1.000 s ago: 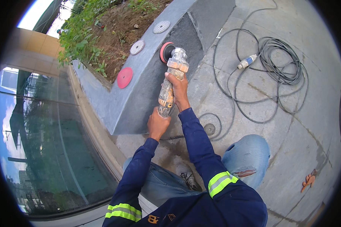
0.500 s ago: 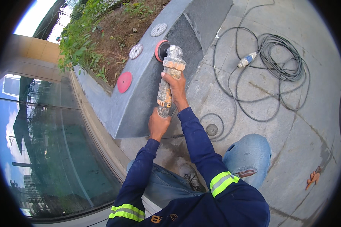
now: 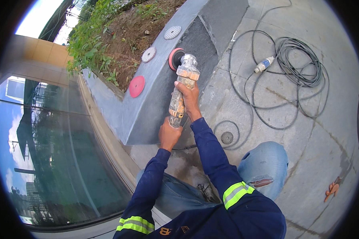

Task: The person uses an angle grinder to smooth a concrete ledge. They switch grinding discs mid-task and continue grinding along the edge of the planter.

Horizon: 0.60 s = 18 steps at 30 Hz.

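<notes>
Both my hands grip a dusty, worn angle grinder [image 3: 177,104]. My left hand [image 3: 170,134] is wrapped round its rear end, and my right hand [image 3: 190,98] closes round the body just behind the gear head. A red-rimmed black pad [image 3: 176,59] on the grinder's head stands against the side face of a grey stone planter wall [image 3: 151,101]. Along the top of that wall lie a pink round polishing disc [image 3: 137,86] and two pale patterned discs, one [image 3: 148,54] nearer and one [image 3: 172,32] farther.
A coiled black cable [image 3: 301,63] with a blue-and-white connector [image 3: 264,64] lies on the paving to the right. Soil and green plants [image 3: 92,51] fill the planter. A dark glass pane [image 3: 68,159] runs along the left. An orange-brown object [image 3: 332,190] rests at far right.
The whole view has shifted slightly, so most things appear a little farther right. Both hands keep their hold on the grinder, whose pad remains at the wall's side face.
</notes>
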Each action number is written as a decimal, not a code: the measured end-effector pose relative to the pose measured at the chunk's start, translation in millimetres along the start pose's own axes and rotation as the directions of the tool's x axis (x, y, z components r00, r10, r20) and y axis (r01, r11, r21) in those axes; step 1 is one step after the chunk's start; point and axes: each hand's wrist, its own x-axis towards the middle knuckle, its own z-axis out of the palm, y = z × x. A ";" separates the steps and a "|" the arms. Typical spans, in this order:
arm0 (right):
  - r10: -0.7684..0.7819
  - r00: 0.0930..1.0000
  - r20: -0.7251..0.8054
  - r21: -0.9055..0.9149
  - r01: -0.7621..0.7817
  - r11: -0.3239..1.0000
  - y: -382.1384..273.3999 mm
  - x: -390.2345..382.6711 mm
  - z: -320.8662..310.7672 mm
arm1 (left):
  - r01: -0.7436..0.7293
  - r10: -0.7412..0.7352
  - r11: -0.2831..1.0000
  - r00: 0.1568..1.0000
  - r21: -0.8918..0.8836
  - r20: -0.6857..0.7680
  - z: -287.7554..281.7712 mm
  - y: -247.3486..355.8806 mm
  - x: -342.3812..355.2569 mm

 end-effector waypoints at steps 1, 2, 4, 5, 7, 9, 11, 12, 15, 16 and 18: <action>0.011 1.000 -0.025 0.014 -0.011 1.000 -0.5 5.4 -4.9 | 0.013 -0.013 1.000 1.000 0.015 0.008 0.7 9.2 1.1; 0.004 0.999 -0.033 -0.003 -0.005 1.000 4.3 6.2 -9.2 | 0.026 -0.027 0.999 1.000 0.035 0.015 0.4 14.4 2.4; -0.009 0.999 -0.047 -0.034 0.007 0.999 14.1 -0.3 -15.7 | 0.023 -0.023 1.000 0.999 0.021 0.027 5.5 1.1 -9.4; -0.008 0.998 -0.054 -0.060 0.005 0.998 18.6 -10.4 -14.1 | 0.026 -0.027 1.000 0.999 0.017 0.034 7.2 -6.4 -16.7; -0.015 1.000 -0.018 -0.071 0.014 0.997 23.4 -20.6 -7.3 | 0.023 -0.022 0.999 1.000 -0.046 0.022 5.6 -17.5 -23.3; -0.055 0.998 0.016 -0.073 0.056 0.996 23.1 -22.4 -0.6 | 0.024 -0.023 0.998 1.000 -0.066 0.021 3.6 -23.3 -22.9; -0.041 0.999 -0.006 -0.060 0.041 0.997 13.6 -14.4 2.0 | 0.033 -0.031 0.998 0.999 -0.057 0.033 -1.4 -10.9 -12.9; -0.035 0.999 -0.017 -0.052 0.034 0.998 8.2 -10.3 2.2 | 0.035 -0.034 0.998 0.999 -0.047 0.030 -2.1 -5.7 -9.4; -0.017 0.999 -0.029 -0.035 0.016 0.999 7.6 -5.0 -8.2 | 0.026 -0.026 0.999 0.999 -0.019 0.025 0.4 3.4 -6.0; -0.029 0.999 -0.035 -0.039 0.027 0.999 9.1 -2.0 -9.3 | 0.020 -0.019 1.000 0.999 -0.010 0.027 3.9 -2.4 -8.6; -0.007 0.999 -0.035 -0.078 0.005 0.997 18.5 -20.2 -12.1 | 0.014 -0.013 0.999 1.000 -0.039 0.029 9.8 -16.1 -22.4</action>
